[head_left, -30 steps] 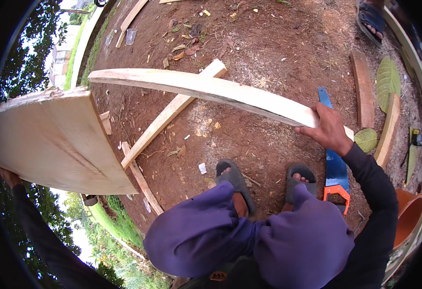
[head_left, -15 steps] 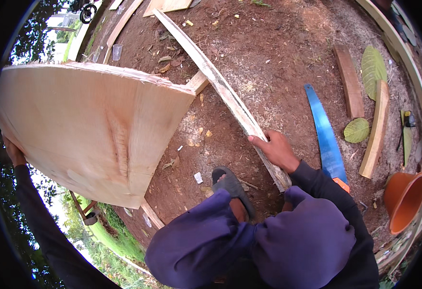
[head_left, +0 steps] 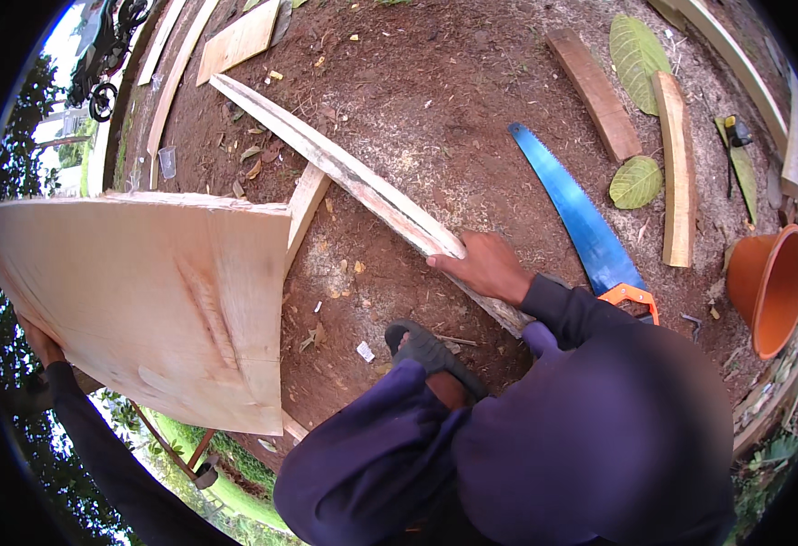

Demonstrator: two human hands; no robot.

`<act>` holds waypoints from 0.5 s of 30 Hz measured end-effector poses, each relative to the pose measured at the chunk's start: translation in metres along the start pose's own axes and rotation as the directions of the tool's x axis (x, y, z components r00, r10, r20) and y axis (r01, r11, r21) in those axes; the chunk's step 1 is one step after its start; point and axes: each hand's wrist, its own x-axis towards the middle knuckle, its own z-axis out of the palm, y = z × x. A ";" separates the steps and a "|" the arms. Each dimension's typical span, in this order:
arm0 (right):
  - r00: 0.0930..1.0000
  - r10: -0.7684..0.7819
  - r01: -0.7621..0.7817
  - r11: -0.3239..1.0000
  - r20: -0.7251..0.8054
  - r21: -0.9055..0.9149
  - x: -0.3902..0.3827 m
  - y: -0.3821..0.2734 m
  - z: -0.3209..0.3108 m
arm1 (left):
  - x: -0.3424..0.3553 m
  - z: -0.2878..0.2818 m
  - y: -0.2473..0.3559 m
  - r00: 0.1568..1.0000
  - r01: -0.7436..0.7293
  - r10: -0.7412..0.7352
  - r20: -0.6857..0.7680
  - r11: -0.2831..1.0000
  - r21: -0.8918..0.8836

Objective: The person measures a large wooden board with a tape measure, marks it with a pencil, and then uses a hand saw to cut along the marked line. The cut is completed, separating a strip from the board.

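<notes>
- Plywood sheet (head_left: 135, 291) on the left, pale and broad, raised aslant above the ground, with a ragged upper edge and a reddish-brown streak.
- Left hand (head_left: 39, 341) against the sheet's lower left edge, fingers partly hidden; cannot tell how firmly closed.
- Right hand (head_left: 488, 264) clasping a long sawn plank (head_left: 353, 173) close to its near end, thumb along one side, other fingers over the opposite one.
- Plank slanting from beside the knees towards the upper left, passing above a second timber (head_left: 308, 202) partly covered by the sheet.
- Blue-bladed handsaw (head_left: 581, 218) on the reddish soil (head_left: 472, 91), to the right of the right hand, orange handle (head_left: 634, 295) near the dark sleeve (head_left: 572, 309).
- Farther right, brown timber offcut (head_left: 594, 96), paler offcut (head_left: 678, 173), large green leaf (head_left: 637, 68) and smaller round leaf (head_left: 637, 184).
- Orange bucket (head_left: 763, 289) tipped towards the right rim.
- Clear plastic cup (head_left: 167, 164) above the sheet.
- Grey sandal (head_left: 433, 353) below the plank.
</notes>
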 end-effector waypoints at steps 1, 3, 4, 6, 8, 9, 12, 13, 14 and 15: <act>1.000 0.024 -0.025 1.000 -0.015 -0.018 -0.002 0.002 -0.007 | -0.022 0.041 0.000 0.986 0.159 -0.162 -0.024 0.982 -0.098; 1.000 0.002 -0.002 1.000 -0.023 0.002 -0.008 -0.010 -0.002 | -0.017 0.005 0.014 0.996 0.073 -0.073 -0.043 0.997 0.004; 1.000 -0.006 0.006 1.000 -0.024 0.009 -0.011 -0.014 0.003 | -0.011 -0.008 0.018 0.999 0.032 -0.031 -0.038 0.999 0.043; 1.000 0.008 -0.008 0.999 0.004 0.041 -0.011 -0.019 0.011 | -0.005 -0.013 0.020 1.000 0.001 0.001 -0.030 0.997 0.073; 1.000 0.007 -0.009 0.999 0.021 0.052 -0.010 -0.022 0.019 | -0.001 -0.015 0.017 1.000 -0.008 0.010 -0.021 0.996 0.091; 1.000 -0.001 0.000 0.999 0.024 0.050 -0.008 -0.022 0.024 | 0.000 -0.015 0.015 1.000 -0.010 0.012 -0.017 0.995 0.095; 1.000 0.000 -0.002 0.998 0.027 0.055 -0.001 -0.021 0.030 | 0.002 -0.013 0.011 1.000 -0.007 0.008 -0.008 0.994 0.105; 1.000 0.006 -0.007 0.998 0.027 0.060 0.001 -0.021 0.030 | 0.003 -0.010 0.009 1.000 -0.008 0.009 -0.005 0.994 0.110; 1.000 0.006 -0.008 0.998 0.029 0.059 0.002 -0.022 0.031 | 0.003 -0.005 0.007 1.000 0.001 -0.001 0.004 0.993 0.116; 1.000 0.006 -0.008 0.998 0.030 0.058 0.003 -0.023 0.032 | 0.002 0.000 0.003 0.999 -0.043 0.041 0.024 0.991 0.124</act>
